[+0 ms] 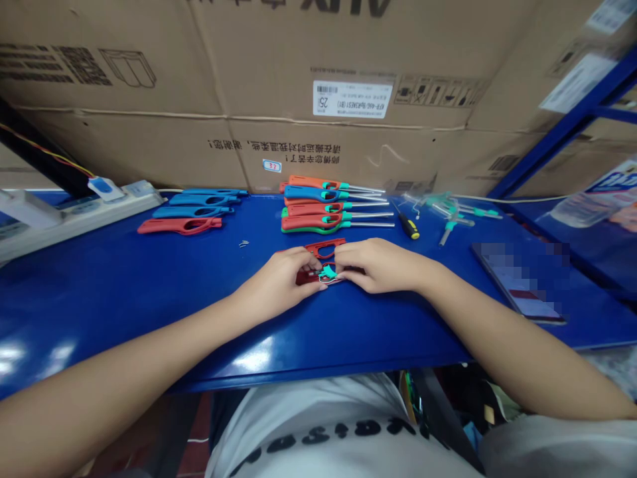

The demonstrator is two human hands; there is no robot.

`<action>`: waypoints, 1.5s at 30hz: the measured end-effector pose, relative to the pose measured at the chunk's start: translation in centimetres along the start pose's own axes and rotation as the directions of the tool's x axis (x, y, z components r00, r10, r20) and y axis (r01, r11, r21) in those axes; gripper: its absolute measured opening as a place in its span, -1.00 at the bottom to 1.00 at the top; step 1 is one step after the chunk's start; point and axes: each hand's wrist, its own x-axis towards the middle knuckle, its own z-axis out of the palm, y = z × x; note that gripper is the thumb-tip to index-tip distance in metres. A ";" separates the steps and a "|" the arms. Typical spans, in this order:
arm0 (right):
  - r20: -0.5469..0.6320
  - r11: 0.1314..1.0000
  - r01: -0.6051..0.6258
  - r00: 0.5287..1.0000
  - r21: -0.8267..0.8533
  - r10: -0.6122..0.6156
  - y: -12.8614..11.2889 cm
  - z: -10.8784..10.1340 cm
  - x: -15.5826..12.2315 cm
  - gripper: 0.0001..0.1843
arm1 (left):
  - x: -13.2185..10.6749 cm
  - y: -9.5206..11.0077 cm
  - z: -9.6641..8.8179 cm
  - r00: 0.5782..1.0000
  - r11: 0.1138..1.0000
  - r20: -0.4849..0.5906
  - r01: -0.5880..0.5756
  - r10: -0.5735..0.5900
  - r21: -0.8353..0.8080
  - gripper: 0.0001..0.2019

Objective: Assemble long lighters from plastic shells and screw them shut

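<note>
Both hands meet low over the middle of the blue table, around an opened red lighter casing. My left hand (284,275) is closed at the left end of that casing, thumb and fingers pinching it. From the right, my right hand (381,264) pinches at a small teal trigger piece (328,271) with a thin pale wire beside it. My fingertips partly cover these parts. Just behind the fingers lies another red casing half (326,249) with an oval finger hole. Assembled long-nosed lighters (318,209) in orange, blue, red and green are stacked beyond it.
Blue and red casing halves (194,211) lie left, near a white power strip (84,216). A yellow-black screwdriver (410,226) and teal-and-metal nozzle parts (452,212) sit right. A phone-like flat device (517,282) lies farther right. A large cardboard box (164,143) stands behind the blue table (149,285).
</note>
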 end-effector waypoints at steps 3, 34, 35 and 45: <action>0.010 1.000 -0.001 1.000 -0.016 0.001 0.0 -0.1 0.1 -0.88 | 0.0 -0.1 0.0 1.000 1.000 -0.002 -0.018 0.018 0.026 -0.83; -0.022 1.000 0.009 1.000 0.010 -0.009 0.1 -0.5 -0.3 -0.87 | 0.0 -0.2 0.1 1.000 0.999 0.007 -0.015 0.015 0.042 -0.83; -0.018 1.000 0.010 1.000 0.012 -0.010 0.1 -0.5 -0.3 -0.88 | 0.0 -0.2 0.0 1.000 0.999 0.008 -0.016 0.015 0.042 -0.82; 0.034 1.000 0.022 0.999 -0.020 -0.022 -0.3 -0.1 0.1 -0.83 | 0.0 0.1 -0.1 1.000 0.998 0.010 -0.022 0.022 0.053 -0.85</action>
